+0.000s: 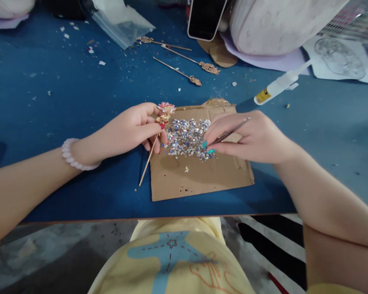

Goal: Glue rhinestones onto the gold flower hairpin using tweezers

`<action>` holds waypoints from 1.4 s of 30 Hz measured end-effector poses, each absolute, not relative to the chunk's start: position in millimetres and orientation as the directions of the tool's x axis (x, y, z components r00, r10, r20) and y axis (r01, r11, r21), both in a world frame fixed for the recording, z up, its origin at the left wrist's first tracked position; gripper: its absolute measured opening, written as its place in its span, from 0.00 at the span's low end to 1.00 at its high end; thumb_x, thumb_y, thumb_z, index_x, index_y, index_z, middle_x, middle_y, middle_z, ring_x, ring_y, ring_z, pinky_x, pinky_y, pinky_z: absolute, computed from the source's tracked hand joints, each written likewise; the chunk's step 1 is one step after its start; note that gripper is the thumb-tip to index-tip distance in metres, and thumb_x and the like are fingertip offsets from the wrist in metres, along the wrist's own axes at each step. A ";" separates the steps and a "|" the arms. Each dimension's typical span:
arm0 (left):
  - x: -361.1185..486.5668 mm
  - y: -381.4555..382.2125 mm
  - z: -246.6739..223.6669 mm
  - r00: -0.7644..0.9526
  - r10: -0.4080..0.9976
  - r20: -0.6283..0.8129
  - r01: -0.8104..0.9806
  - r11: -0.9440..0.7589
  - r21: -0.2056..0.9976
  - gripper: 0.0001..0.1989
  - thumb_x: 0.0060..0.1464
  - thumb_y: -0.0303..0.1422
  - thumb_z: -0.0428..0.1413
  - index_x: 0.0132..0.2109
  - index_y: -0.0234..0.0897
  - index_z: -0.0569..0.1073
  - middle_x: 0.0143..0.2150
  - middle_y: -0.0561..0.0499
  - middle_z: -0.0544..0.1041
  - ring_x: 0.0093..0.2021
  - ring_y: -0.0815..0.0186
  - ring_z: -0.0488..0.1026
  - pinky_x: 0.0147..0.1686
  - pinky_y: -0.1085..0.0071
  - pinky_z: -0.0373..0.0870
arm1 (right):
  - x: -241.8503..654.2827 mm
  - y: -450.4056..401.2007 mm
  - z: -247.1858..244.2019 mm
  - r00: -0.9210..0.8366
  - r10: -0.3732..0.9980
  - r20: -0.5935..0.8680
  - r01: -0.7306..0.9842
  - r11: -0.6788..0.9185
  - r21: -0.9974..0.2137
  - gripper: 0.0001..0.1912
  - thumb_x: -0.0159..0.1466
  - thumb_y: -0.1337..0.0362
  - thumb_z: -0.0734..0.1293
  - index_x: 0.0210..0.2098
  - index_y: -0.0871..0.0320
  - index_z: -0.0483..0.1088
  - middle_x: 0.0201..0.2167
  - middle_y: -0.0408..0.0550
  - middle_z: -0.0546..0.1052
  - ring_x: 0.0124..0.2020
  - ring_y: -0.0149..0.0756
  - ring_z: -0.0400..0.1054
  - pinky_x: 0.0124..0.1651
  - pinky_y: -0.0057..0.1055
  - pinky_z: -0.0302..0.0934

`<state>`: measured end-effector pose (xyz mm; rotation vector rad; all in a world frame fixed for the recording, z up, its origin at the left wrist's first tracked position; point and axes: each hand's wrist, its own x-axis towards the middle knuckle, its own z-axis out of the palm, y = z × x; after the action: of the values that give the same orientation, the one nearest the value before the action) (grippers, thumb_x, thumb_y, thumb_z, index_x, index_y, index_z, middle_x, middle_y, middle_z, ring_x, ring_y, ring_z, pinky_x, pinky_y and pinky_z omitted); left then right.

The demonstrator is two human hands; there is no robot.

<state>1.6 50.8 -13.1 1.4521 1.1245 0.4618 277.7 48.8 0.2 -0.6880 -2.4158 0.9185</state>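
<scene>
Between its fingers and thumb, my left hand (141, 124) pinches a gold hairpin (148, 163) topped with a pink and gold flower ornament; the stick points down toward the table's front edge. My right hand (248, 136) grips a thin metal tool (233, 130) like a pen or tweezers, its tip down at the right side of a pile of small shiny blue, silver and white chips (187, 136). Under the pile lies a flat piece of brown cardboard (202, 179). One small pale piece (187, 169) sits apart, below the pile.
Behind the cardboard, several gold hairpins (178, 70) lie on the blue table (64, 81). A white bottle with a yellow label (272, 90) is at the right. Farther back are a plastic bag (122, 28), a phone (206, 18), a pale pouch (272, 24) and a drawing (340, 59).
</scene>
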 end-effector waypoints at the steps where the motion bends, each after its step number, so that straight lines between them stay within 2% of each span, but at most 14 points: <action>1: 1.1 50.8 -14.0 0.462 0.830 -0.313 0.368 0.142 0.919 0.03 0.61 0.29 0.54 0.43 0.39 0.68 0.28 0.55 0.80 0.23 0.71 0.77 0.22 0.76 0.70 | 281.6 50.9 1.1 -0.747 0.624 0.231 0.317 0.639 -0.701 0.04 0.68 0.63 0.70 0.36 0.55 0.77 0.36 0.44 0.82 0.37 0.32 0.76 0.45 0.33 0.70; 7: -2.8 50.7 -18.7 0.491 0.813 -0.313 0.368 0.132 0.920 0.02 0.65 0.30 0.53 0.44 0.39 0.67 0.31 0.55 0.81 0.24 0.73 0.77 0.23 0.78 0.69 | 312.6 55.4 -5.8 -0.641 0.743 0.195 0.408 0.544 -0.733 0.04 0.66 0.61 0.72 0.37 0.54 0.78 0.36 0.45 0.82 0.37 0.33 0.76 0.43 0.34 0.71; 13: -5.9 50.9 -20.0 0.483 0.818 -0.313 0.377 0.128 0.917 0.03 0.65 0.31 0.53 0.45 0.39 0.67 0.32 0.54 0.81 0.25 0.72 0.76 0.23 0.77 0.69 | 330.7 59.1 -19.2 -0.739 0.652 0.171 0.211 0.464 -0.860 0.03 0.63 0.64 0.76 0.37 0.52 0.82 0.35 0.44 0.82 0.41 0.33 0.75 0.45 0.33 0.71; 16: -5.6 51.2 -19.7 0.467 0.824 -0.320 0.392 0.132 0.911 0.04 0.64 0.31 0.53 0.46 0.40 0.68 0.33 0.53 0.81 0.25 0.71 0.77 0.23 0.76 0.69 | 327.2 60.9 -25.0 -0.748 0.648 0.145 0.193 0.421 -0.887 0.03 0.61 0.63 0.77 0.36 0.52 0.83 0.35 0.44 0.81 0.40 0.32 0.74 0.43 0.32 0.71; 19: -4.7 51.3 -19.2 0.450 0.832 -0.325 0.408 0.132 0.903 0.05 0.63 0.31 0.53 0.46 0.40 0.68 0.33 0.52 0.81 0.24 0.70 0.77 0.23 0.75 0.69 | 320.5 60.8 -29.5 -0.728 0.670 0.142 0.210 0.416 -0.885 0.02 0.61 0.63 0.77 0.35 0.52 0.83 0.34 0.44 0.81 0.40 0.33 0.74 0.44 0.32 0.71; 28: -4.0 50.6 -17.8 0.436 0.833 -0.341 0.424 0.145 0.894 0.05 0.62 0.33 0.55 0.45 0.41 0.68 0.32 0.51 0.81 0.24 0.68 0.77 0.24 0.74 0.69 | 307.5 63.7 -36.4 -0.621 0.742 0.253 0.236 0.485 -0.842 0.05 0.61 0.60 0.77 0.34 0.55 0.82 0.32 0.45 0.81 0.38 0.35 0.75 0.44 0.35 0.70; 42: -3.0 51.5 -16.6 0.421 0.831 -0.363 0.416 0.178 0.892 0.04 0.63 0.30 0.54 0.45 0.41 0.67 0.31 0.53 0.80 0.24 0.72 0.76 0.23 0.76 0.69 | 306.7 54.5 -32.1 -0.654 0.714 0.249 0.234 0.505 -0.831 0.04 0.63 0.62 0.75 0.34 0.56 0.81 0.32 0.45 0.81 0.37 0.33 0.75 0.42 0.33 0.71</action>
<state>-3.0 51.5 -16.6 1.4397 1.1865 0.4220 306.7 54.5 -32.1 -0.7735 -2.1660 1.0731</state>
